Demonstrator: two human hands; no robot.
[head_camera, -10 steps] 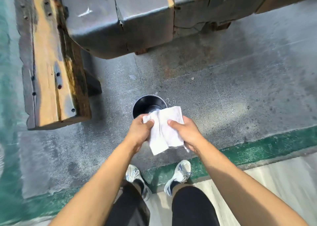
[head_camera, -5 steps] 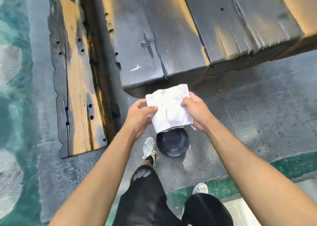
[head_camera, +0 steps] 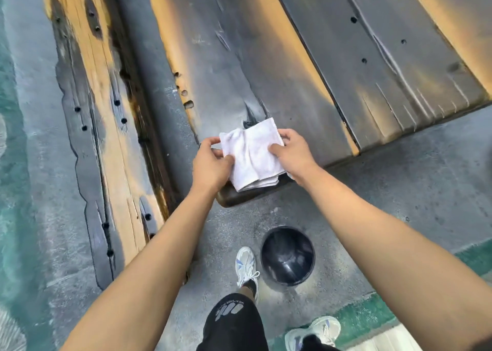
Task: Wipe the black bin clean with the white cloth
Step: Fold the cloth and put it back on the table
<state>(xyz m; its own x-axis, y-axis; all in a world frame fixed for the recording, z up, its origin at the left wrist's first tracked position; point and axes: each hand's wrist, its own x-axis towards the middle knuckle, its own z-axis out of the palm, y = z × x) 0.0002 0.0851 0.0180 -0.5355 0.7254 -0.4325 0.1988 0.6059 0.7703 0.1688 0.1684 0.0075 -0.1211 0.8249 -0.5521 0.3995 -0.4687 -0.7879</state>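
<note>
- White cloth [head_camera: 253,155] is soft, limp, folded: left hand [head_camera: 211,164] and right hand [head_camera: 291,151] pinch opposite edges
- Black bin [head_camera: 287,256] stands below the hands, untouched; probably light, so steady its rim while wiping

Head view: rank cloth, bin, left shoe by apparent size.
1. cloth, though nearer the camera, so inflated
2. bin, close to the cloth; order unsure
3. left shoe, clearly smallest

Both hands hold the cloth.
</note>
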